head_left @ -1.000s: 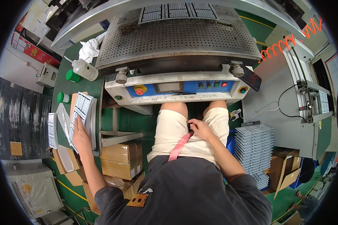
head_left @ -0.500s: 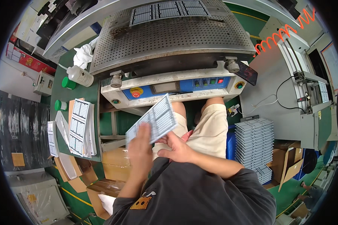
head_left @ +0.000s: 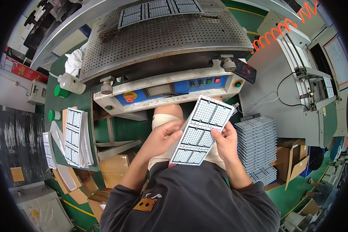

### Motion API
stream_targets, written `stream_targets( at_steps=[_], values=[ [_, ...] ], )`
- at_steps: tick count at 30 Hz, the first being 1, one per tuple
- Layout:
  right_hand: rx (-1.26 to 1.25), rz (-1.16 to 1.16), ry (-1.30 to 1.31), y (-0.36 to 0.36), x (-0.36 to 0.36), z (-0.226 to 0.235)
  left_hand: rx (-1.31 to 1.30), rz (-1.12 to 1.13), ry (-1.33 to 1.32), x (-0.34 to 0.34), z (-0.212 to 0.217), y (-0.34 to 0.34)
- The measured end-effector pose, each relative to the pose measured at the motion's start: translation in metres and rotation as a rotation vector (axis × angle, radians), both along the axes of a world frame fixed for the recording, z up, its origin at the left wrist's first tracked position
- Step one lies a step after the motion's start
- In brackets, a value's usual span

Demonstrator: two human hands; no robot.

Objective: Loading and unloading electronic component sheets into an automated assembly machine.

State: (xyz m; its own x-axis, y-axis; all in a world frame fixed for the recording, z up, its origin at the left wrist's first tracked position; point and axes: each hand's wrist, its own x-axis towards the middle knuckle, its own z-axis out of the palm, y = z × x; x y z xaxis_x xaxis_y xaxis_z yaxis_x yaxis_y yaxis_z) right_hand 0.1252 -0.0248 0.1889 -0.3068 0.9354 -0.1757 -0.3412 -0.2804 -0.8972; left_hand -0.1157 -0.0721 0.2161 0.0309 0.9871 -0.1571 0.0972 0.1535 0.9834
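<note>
A long white panel [head_left: 199,131] with black-framed blocks of small dots stands tilted over my lap, its patterned face up. My right hand [head_left: 226,141] grips its right edge, thumb on the face and fingers behind. At the left edge, my left hand [head_left: 162,136] is curled with thumb and forefinger against the panel; its other fingertips are partly hidden. A similar panel [head_left: 143,14] lies on the perforated metal bed [head_left: 162,46] of the machine ahead.
Stacked grey trays [head_left: 257,143] rise beside my right leg. On the left green table [head_left: 89,147] are patterned panels [head_left: 72,133], a white bottle [head_left: 71,83] and green-lidded jars [head_left: 60,91]. The machine's blue control panel [head_left: 174,88] faces me. Open cardboard boxes [head_left: 294,156] stand low on both sides.
The panel has turned over, now showing its boldly patterned face, and has moved right. My right hand has gone to its right edge; my left hand has come off its surface to the left edge.
</note>
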Motion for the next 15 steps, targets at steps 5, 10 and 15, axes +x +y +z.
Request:
stream_targets(
  at_steps=[5, 10, 15],
  values=[
    [-0.065, 0.029, 0.132, 0.008, -0.012, 0.003, -0.047, 0.083, -0.157, -0.002, -0.001, -0.006],
    [-0.054, 0.137, 0.073, 0.005, -0.024, -0.011, 0.024, 0.732, 0.151, -0.062, 0.011, -0.064],
    [0.064, 0.224, 0.055, -0.002, -0.036, -0.011, 0.344, 1.466, 0.600, -0.180, -0.030, -0.216]
  ],
)
